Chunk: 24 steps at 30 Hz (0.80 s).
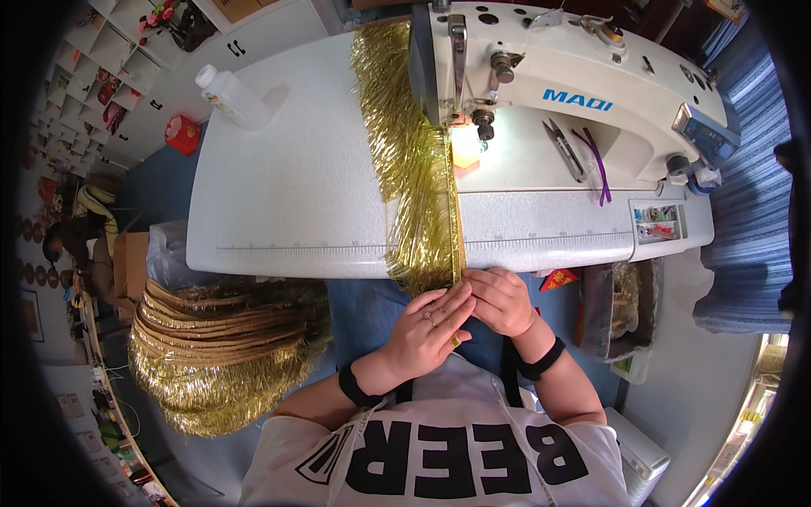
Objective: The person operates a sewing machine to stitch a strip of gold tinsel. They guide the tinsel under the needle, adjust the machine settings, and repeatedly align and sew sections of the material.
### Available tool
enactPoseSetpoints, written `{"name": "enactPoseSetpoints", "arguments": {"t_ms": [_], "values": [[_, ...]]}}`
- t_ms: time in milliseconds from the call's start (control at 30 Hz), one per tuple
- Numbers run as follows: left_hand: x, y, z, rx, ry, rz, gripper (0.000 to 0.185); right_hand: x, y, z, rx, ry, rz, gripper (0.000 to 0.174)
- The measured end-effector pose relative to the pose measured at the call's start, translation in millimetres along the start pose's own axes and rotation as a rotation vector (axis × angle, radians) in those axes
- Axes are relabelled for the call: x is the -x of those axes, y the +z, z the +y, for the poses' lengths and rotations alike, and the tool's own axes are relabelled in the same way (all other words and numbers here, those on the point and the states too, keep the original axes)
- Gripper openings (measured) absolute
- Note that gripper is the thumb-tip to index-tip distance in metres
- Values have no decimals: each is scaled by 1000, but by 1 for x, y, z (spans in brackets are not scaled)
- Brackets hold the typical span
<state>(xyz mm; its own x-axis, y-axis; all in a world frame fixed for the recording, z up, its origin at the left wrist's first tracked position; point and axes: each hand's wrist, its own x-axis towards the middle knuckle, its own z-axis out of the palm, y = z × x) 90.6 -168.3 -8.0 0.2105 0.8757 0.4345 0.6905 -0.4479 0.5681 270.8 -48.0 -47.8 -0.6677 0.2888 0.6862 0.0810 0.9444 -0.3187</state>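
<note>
A strip of gold tinsel fringe (405,171) runs from under the head of a MAQI sewing machine (570,82) to the table's front edge. Along its right side goes a glittering gold band (453,209). My left hand (427,323), with rings on its fingers, lies against the band just past that edge. Beside it, my right hand (500,301) pinches the same band, and the fingertips of both hands meet there. The fingers hide the exact grip. The machine's lamp lights the needle area, where the presser foot is mostly hidden.
Thread snips (565,151) and a purple strip (597,166) lie under the machine arm. A white bottle (229,98) stands at the table's back left. Layered gold fringe (218,355) hangs left of my lap. Small parts fill a tray (659,222) at right. Another person sits far left.
</note>
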Motion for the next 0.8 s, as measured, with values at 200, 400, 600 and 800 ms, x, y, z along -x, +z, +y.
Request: {"name": "enactPoseSetpoints", "arguments": {"t_ms": [200, 400, 600, 800], "values": [[1, 1, 0, -5, 11, -14, 56, 2, 0, 0, 4, -9, 1, 22], [2, 0, 1, 0, 16, -24, 55, 5, 0, 1, 32, -23, 3, 27], [2, 2, 2, 12, 25, -21, 55, 8, -1, 0, 57, -27, 3, 27], [2, 2, 3, 3, 13, -23, 48, 8, 0, -1, 56, -18, 7, 27]]}}
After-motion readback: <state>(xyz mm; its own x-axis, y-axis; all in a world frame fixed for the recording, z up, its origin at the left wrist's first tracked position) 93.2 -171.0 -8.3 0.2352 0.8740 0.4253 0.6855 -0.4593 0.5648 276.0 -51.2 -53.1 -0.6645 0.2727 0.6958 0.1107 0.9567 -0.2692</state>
